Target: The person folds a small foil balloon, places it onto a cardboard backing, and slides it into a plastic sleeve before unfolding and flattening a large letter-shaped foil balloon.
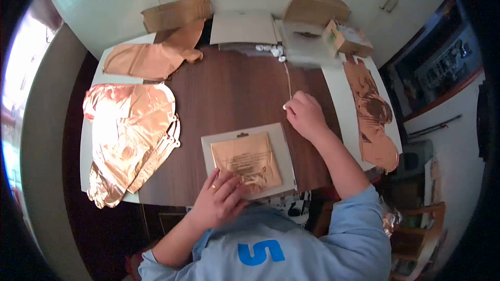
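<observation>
**Flat packet (240, 151) on a desk (224, 88), both hands in place**

At six o'clock, the left hand (223, 193) lies with fingers loosely spread over the packet's near edge; beneath is a pale card (279, 148). At three o'clock, the right hand (306, 116) has its fingers pinched on a small white piece (285, 107). At nine o'clock lies crumpled foil (133, 135). A thin strand (288, 79) leads from the right hand towards white lumps (278, 51) at one o'clock. Likely faults: sideways pressure could skew the card; tugging the strand, if attached, could drag the lumps.
</observation>
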### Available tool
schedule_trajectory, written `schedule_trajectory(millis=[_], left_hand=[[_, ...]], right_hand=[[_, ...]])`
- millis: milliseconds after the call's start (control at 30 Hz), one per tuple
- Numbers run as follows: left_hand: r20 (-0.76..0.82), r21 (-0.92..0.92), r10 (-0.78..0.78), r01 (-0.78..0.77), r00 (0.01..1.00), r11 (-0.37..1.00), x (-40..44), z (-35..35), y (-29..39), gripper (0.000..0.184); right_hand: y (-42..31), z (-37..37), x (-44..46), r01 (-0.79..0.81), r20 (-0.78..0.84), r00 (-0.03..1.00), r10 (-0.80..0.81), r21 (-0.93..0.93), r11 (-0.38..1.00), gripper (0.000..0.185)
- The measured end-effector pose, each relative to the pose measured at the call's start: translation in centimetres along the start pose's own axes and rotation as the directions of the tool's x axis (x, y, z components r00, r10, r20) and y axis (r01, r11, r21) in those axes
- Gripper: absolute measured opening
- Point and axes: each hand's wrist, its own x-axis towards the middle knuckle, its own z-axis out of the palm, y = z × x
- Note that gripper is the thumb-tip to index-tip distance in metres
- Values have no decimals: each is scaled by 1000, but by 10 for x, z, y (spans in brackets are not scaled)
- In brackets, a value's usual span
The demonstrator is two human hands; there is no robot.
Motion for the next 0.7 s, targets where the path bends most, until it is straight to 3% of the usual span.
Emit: schedule_trajectory(millis=[67,133,200,233,333,433,567,700], left_hand=[[13,-9,-3,3,1000,1000,-3,-1,2,44],[20,-2,-3,4,1000,1000,4,-5,2,44],[-11,17,20,-20,1000,1000,4,-3,2,45],[-10,27,23,-22,1000,999,4,-2,2,44],[21,62,23,-24,1000,998,7,-4,5,42],[38,103,27,-31,999,994,8,-4,8,38],[51,137,18,-25,999,990,10,-3,11,35],[125,239,40,-70,991,969,13,-5,13,35]], right_hand=[[-3,-14,-24,34,-26,999,-29,181,983,10],[-14,-36,-41,-131,58,991,118,385,914,8],[-23,-54,-62,-315,150,948,280,554,771,7],[-22,-52,-76,-338,172,932,318,729,596,5],[-28,-62,-95,-371,180,911,372,752,545,6],[-17,-70,-95,-389,111,912,394,536,750,5],[-7,-78,-87,-570,351,799,487,701,430,1],[-25,-81,-82,-597,475,797,373,713,368,3]])
